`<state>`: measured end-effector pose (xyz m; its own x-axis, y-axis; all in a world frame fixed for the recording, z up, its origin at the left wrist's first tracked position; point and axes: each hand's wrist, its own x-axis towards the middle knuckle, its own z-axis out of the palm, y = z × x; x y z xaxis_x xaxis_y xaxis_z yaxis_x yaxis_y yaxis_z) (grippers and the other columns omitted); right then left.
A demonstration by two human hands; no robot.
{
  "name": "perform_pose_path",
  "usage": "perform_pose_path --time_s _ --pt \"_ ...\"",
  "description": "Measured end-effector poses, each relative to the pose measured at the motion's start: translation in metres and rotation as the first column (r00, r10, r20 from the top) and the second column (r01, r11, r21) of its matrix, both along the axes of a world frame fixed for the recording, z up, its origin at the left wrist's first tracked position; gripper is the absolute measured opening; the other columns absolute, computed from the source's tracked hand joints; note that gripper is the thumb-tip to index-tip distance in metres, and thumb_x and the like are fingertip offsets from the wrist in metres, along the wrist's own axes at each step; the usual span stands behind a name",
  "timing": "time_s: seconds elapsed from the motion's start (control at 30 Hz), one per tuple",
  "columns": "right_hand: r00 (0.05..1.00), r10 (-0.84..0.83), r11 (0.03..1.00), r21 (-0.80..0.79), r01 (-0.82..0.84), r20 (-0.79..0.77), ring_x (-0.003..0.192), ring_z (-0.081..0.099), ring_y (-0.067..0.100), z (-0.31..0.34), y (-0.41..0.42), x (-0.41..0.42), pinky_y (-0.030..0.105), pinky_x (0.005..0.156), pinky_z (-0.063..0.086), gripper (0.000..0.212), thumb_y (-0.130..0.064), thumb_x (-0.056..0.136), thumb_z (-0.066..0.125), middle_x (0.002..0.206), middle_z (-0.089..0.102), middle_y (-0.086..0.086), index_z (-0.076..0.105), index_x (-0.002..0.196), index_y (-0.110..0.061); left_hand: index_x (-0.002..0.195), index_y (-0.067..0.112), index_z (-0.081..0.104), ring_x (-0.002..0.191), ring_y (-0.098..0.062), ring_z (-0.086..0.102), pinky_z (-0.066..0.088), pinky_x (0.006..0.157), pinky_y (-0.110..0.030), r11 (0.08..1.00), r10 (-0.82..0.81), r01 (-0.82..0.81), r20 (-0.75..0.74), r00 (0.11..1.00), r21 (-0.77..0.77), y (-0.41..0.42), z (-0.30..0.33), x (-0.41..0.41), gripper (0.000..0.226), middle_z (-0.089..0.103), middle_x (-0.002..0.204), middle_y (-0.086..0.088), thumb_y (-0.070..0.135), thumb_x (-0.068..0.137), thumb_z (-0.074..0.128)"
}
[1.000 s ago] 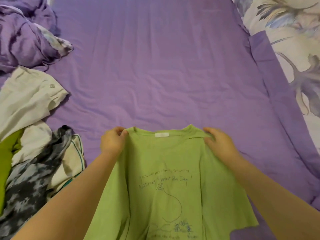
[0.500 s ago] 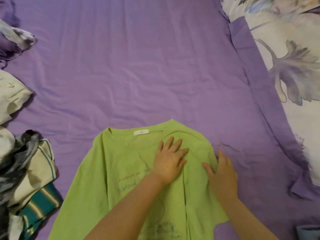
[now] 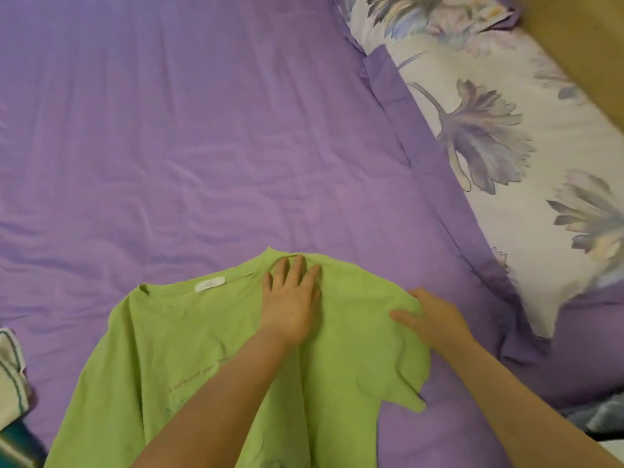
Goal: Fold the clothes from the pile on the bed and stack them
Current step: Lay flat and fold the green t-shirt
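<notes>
A light green T-shirt [image 3: 209, 359] lies spread on the purple bed sheet [image 3: 202, 146], collar and white label pointing away from me. My left hand [image 3: 290, 305] presses flat on it just right of the collar, fingers straight. My right hand [image 3: 435, 315] is at the shirt's right shoulder edge; the thumb lies on top and the fingers curl at the edge, pinching the fabric. The right sleeve [image 3: 401, 383] lies crumpled below that hand. My forearms hide part of the shirt's print.
A white garment with teal stripes [image 3: 11, 380], part of the clothes pile, shows at the left edge. A floral pillow [image 3: 506, 157] with a purple border lies along the right. A wooden surface [image 3: 580, 45] fills the top right corner, and blue-grey cloth [image 3: 601, 413] sits at the lower right.
A second ago both hands held the shirt up by its shoulders. It now lies on the sheet; the left hand has slid up toward the collar, and the right hand has taken hold of the shoulder edge.
</notes>
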<state>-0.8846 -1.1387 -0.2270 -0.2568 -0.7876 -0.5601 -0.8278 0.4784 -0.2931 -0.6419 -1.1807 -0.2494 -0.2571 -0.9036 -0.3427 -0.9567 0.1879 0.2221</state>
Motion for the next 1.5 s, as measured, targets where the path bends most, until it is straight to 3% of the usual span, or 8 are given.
perform_pose_path --time_s 0.23,0.47,0.67,0.77,0.83,1.0,1.2,1.5 --pt "0.997 0.030 0.988 -0.151 -0.020 0.069 0.095 0.060 0.032 -0.008 0.005 -0.015 0.034 0.072 0.035 0.022 -0.025 0.088 0.064 0.100 0.066 0.012 0.058 0.101 -0.009 0.134 0.035 0.045 0.133 -0.025 0.028 0.037 0.097 -0.036 0.981 0.160 -0.170 -0.110 0.981 -0.089 -0.034 0.005 -0.025 0.047 0.042 0.137 0.001 0.014 0.092 0.048" --pt "0.982 -0.143 0.942 -0.322 0.098 -0.120 0.110 0.053 0.033 0.007 -0.002 -0.028 0.041 0.085 0.042 0.026 -0.019 0.089 0.061 0.118 0.057 0.011 0.057 0.114 -0.013 0.120 0.013 0.059 0.126 -0.033 0.031 0.030 0.100 -0.036 0.894 0.427 -0.447 -0.225 0.876 -0.043 -0.048 0.014 -0.040 0.030 0.039 0.134 -0.019 0.018 0.091 0.056" --pt "0.911 0.265 0.811 -0.438 -0.388 -0.316 0.116 0.059 0.034 -0.002 0.050 0.032 0.048 0.098 0.043 0.051 -0.020 0.061 0.084 0.126 0.061 0.013 0.070 0.110 -0.017 0.144 0.014 0.040 0.145 -0.039 0.011 0.015 0.117 -0.050 0.976 0.142 -0.161 -0.132 0.981 -0.146 0.016 0.002 -0.044 0.054 0.012 0.157 -0.021 0.017 0.092 0.054" --pt "0.813 0.457 0.798 -0.238 -0.554 -0.360 0.125 0.054 0.028 -0.012 0.071 0.045 0.051 0.104 0.038 0.043 -0.027 0.072 0.072 0.134 0.058 0.004 0.068 0.114 -0.033 0.127 0.013 0.061 0.131 -0.045 0.041 0.036 0.103 -0.062 0.977 0.049 -0.075 -0.131 0.990 -0.200 0.067 -0.006 -0.039 0.044 0.044 0.143 -0.022 0.014 0.083 0.067" --pt "0.881 0.323 0.923 -0.091 -0.374 -0.345 0.143 0.027 0.025 -0.015 0.075 0.036 0.052 0.111 0.024 0.058 -0.019 0.086 0.049 0.155 0.030 0.001 0.043 0.139 -0.041 0.121 0.017 0.066 0.124 -0.045 0.050 0.041 0.098 -0.063 0.979 0.032 -0.045 -0.068 0.997 -0.200 0.090 -0.010 -0.030 0.035 0.055 0.135 -0.017 0.023 0.088 0.059" --pt "0.912 0.335 0.926 -0.098 -0.365 -0.235 0.148 -0.002 0.021 -0.004 0.076 0.059 0.046 0.116 0.006 0.058 -0.021 0.095 0.041 0.161 0.003 -0.001 0.024 0.148 -0.039 0.149 0.037 0.026 0.148 -0.033 0.003 -0.002 0.116 -0.054 0.986 0.163 -0.163 0.031 0.986 0.017 0.123 -0.009 0.007 0.050 0.011 0.161 -0.002 0.041 0.100 0.035" --pt "0.936 0.300 0.954 0.061 -0.294 -0.184 0.147 -0.002 0.029 0.001 0.089 0.100 0.051 0.115 0.014 0.051 -0.045 0.098 0.036 0.161 0.002 0.003 0.024 0.148 -0.039 0.151 0.037 0.010 0.148 -0.026 -0.005 0.000 0.118 -0.049 0.975 0.169 -0.179 0.078 0.982 0.135 0.151 0.009 0.063 0.051 -0.004 0.162 0.001 0.044 0.102 0.021" --pt "0.686 0.726 0.688 -0.067 -0.723 0.047 0.148 -0.007 0.021 0.005 0.121 0.240 0.040 0.119 0.006 0.057 -0.046 0.099 0.034 0.161 0.002 -0.002 0.013 0.151 -0.036 0.146 0.028 0.032 0.140 -0.019 0.024 0.016 0.114 -0.029 0.933 0.358 -0.361 0.079 0.930 0.013 0.187 0.034 0.194 0.045 0.028 0.152 -0.001 0.030 0.101 0.028"
